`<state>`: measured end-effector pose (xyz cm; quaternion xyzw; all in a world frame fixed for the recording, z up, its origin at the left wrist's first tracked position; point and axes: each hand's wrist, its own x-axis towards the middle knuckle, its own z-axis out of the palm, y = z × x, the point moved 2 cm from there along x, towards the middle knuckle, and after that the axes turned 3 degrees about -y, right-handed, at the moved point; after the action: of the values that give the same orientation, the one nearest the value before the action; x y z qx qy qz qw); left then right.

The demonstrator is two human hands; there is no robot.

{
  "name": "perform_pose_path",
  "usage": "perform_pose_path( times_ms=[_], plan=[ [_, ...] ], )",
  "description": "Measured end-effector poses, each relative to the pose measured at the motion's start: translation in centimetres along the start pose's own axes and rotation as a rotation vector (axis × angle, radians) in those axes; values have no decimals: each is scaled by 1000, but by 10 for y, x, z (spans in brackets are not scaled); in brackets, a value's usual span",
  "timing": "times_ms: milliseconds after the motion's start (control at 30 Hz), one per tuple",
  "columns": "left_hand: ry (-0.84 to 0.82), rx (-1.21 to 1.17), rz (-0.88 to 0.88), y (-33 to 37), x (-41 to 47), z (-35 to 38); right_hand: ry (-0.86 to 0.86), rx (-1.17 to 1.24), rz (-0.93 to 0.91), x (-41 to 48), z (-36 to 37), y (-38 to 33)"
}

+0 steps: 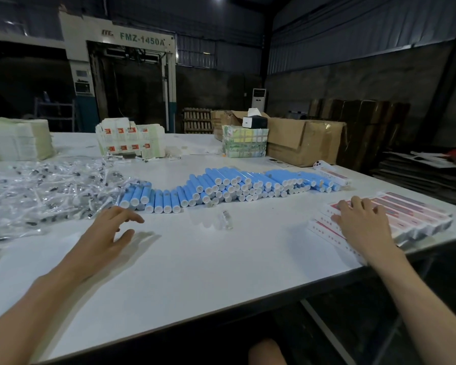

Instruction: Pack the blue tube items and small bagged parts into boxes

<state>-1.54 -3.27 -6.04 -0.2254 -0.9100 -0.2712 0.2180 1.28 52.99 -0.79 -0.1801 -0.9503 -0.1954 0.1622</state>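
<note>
Left hand (108,231) near blue tubes (223,177), seemingly white-capped

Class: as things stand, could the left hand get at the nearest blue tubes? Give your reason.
Probably yes. The left hand is open and holds nothing, just short of the nearest blue tubes, with only bare table between them.

This is a factory packing floor, dim and high-roofed, with corrugated metal walls. Beyond the far edge of the big white work table (221,259) stands a tall industrial machine (121,75) marked FMZ-1450A, and wooden pallets (197,123) sit behind the table's far right part. On the table lie bulk goods: brown shipping cartons (300,143), stacks of flat printed box blanks (131,139), a long bank of blue tubes (234,185) and a heap of bagged parts (37,191).
</note>
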Motion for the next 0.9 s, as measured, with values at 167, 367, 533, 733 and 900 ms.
perform_pose_path(
  times_ms=[167, 367, 533, 733, 900],
  plan=[
    [0, 0, -5, -1, -1, 2, 94, 266, -155, 11, -29, -45],
    [-14, 122, -87, 0, -6, 0, 43, 1009, -441, -4, -78, -177],
    [-21, 297, -148, 6, -5, -1, -140, 1415, -598, -23, -104, -290],
    [-45, 402, -245, 13, -8, -2, -362, 1585, -642, -39, -90, -378],
    [-55, 488, -363, 13, -4, -13, -516, 1743, -575, -26, -73, -384]
  ],
)
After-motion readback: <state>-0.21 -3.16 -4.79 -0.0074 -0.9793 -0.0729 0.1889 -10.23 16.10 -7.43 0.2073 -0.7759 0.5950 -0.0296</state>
